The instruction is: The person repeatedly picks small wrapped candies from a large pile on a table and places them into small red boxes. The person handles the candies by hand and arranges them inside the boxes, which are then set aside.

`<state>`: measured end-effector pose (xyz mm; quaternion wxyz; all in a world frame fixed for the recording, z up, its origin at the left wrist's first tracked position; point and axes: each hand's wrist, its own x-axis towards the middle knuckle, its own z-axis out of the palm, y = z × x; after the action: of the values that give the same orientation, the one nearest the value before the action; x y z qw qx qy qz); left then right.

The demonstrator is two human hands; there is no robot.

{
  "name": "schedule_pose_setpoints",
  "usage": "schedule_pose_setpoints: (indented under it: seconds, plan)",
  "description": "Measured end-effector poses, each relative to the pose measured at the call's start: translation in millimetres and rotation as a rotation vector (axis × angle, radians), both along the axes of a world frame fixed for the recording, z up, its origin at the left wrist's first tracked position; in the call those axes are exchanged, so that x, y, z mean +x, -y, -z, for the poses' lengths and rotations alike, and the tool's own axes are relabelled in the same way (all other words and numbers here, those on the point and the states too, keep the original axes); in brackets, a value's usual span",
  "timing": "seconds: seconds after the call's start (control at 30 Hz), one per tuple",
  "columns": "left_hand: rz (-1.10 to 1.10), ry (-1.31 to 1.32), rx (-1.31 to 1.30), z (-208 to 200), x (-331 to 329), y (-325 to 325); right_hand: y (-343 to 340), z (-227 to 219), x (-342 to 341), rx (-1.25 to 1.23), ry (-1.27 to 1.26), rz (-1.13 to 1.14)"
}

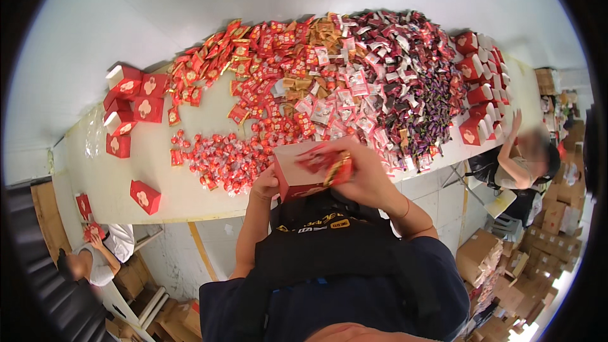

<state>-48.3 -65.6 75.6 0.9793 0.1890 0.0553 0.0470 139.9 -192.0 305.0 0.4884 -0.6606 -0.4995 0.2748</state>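
My left hand (266, 182) grips the side of a red paper box (292, 168) with a pale inner face, held tilted at the table's near edge. Over the box's right part is my right hand (366, 174), its fingers closed and a little smeared by motion. Between them shows a red and gold candy packet (342, 168). How many packets that hand holds I cannot tell. Just beyond the box lie red round wrapped candies (231, 158) and pink and white sachets (323, 113).
Red and gold packets (266, 38) and dark purple wrapped candies (430, 88) are heaped across the table (209, 117). Red boxes stand stacked at the left (149, 109) and right (475, 66). People sit at both ends, one at the left (104, 256), another at the right (516, 164). Cartons (478, 250) fill the floor.
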Motion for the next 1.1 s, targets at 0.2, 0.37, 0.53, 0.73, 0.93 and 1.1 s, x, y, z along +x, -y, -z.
schedule_pose_setpoints:
  seconds: [0.2, 0.37, 0.53, 0.73, 0.93, 1.1]
  plan:
    - [0.129, -0.037, 0.039, -9.0, 35.4, 12.3, 17.5, 15.1, 10.6, -0.170, 0.088, -0.038]
    - [0.234, 0.037, 0.022, 33.7, 61.5, 21.6, 17.8, 16.6, 25.3, 0.017, 0.230, 0.054]
    - [0.299, 0.058, 0.150, 8.6, 98.0, 11.9, 19.3, 56.2, 50.7, 0.107, 0.134, 0.070]
    - [0.175, 0.135, 0.871, -20.5, 151.8, -3.6, 9.6, 69.8, 109.5, 0.070, -0.313, 0.094]
    - [0.120, 0.025, 0.801, -2.7, 160.6, 8.1, 42.4, 249.3, 246.1, -0.286, 0.055, 0.730]
    - [0.281, 0.099, 0.419, 35.7, 177.3, 9.9, 42.7, 313.3, 252.9, -0.505, 0.315, 0.767]
